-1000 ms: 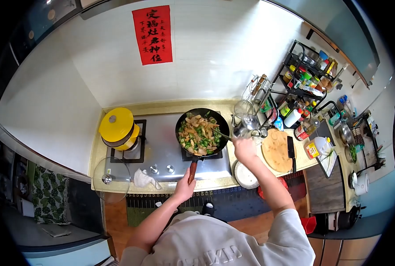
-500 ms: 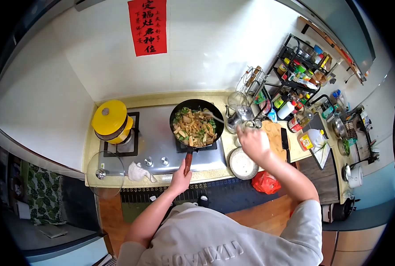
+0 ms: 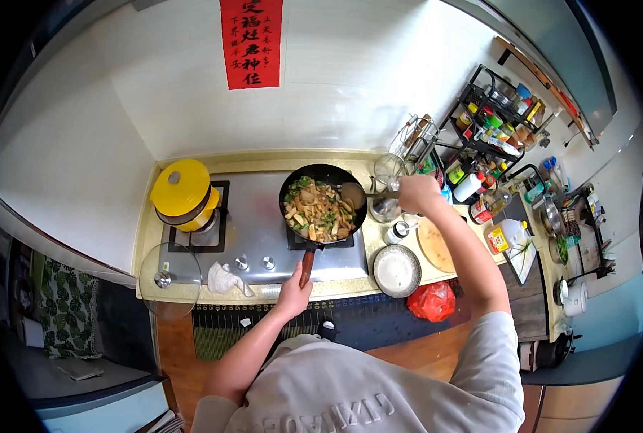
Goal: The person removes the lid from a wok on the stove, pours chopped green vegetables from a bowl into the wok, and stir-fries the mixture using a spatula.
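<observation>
My left hand [image 3: 294, 292] is wrapped round the brown handle of a dark frying pan [image 3: 290, 229] on the stove's right burner. Sliced pale pieces mixed with green vegetables [image 3: 320, 209] fill the pan. My right hand [image 3: 419, 193], closed, grips the handle of a spatula [image 3: 351, 193] reaching in from the right. The spatula's broad brownish blade rests at the right side of the food. Below my right hand are a small white-labelled jar [image 3: 395, 232] and a speckled plate [image 3: 397, 272].
A yellow pot [image 3: 182, 193] sits on the left burner, with a glass lid [image 3: 164, 280] and white cloth [image 3: 227, 280] in front. Right are a round cutting board [image 3: 435, 245], a jug [image 3: 507, 236] and a bottle rack [image 3: 480, 123]. A red bag [image 3: 432, 302] hangs near the counter's front edge.
My right hand has risen up and slightly right, and the spatula blade has turned to show its broad face. My left hand keeps hold of the pan handle.
</observation>
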Tool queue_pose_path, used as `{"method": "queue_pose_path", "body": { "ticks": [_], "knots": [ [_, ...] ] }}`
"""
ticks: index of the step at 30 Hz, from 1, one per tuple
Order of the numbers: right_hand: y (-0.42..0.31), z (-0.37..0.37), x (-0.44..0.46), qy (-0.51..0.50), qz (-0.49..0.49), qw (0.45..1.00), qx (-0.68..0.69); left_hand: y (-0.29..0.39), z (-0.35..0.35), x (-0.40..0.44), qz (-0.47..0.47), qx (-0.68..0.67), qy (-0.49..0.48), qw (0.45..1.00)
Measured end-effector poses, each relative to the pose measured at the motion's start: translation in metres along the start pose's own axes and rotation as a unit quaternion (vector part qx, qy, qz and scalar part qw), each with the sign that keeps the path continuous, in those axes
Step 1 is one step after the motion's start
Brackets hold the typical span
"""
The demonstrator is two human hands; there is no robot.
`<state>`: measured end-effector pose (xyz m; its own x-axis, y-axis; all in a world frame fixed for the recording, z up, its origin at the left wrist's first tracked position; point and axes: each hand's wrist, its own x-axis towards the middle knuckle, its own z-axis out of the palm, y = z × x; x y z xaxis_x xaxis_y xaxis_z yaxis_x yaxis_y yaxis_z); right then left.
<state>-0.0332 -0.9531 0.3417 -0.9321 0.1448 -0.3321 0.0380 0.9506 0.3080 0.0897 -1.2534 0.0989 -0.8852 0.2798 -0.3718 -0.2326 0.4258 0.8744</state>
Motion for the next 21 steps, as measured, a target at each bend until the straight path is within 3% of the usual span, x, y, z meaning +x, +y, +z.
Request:
{"method": "queue_pose_path", "body": {
  "ticks": [6, 7, 10, 13, 17, 21],
  "knots": [
    [0.045, 0.090, 0.063, 0.046, 0.032, 0.986, 0.160, -0.026, 0.009, 0.011, 0.097, 0.002, 0.040, 0.994],
    [0.042, 0.096, 0.072, -0.010, 0.051, 0.979, 0.199, -0.025, 0.009, 0.010, 0.088, 0.004, 0.035, 0.995],
    [0.022, 0.105, 0.081, 0.033, 0.038, 0.972, 0.229, -0.025, 0.009, 0.010, 0.075, -0.010, 0.024, 0.997],
    [0.011, 0.090, 0.101, 0.065, -0.012, 0.981, 0.181, -0.020, 0.007, 0.008, 0.070, -0.002, 0.023, 0.997],
    [-0.023, 0.030, 0.100, 0.103, -0.078, 0.992, 0.011, -0.006, 0.004, 0.002, 0.031, -0.020, 0.004, 0.999],
    [-0.082, -0.007, 0.053, 0.177, -0.214, 0.952, -0.131, -0.003, 0.003, 0.001, 0.004, -0.029, -0.002, 1.000]
  ]
}}
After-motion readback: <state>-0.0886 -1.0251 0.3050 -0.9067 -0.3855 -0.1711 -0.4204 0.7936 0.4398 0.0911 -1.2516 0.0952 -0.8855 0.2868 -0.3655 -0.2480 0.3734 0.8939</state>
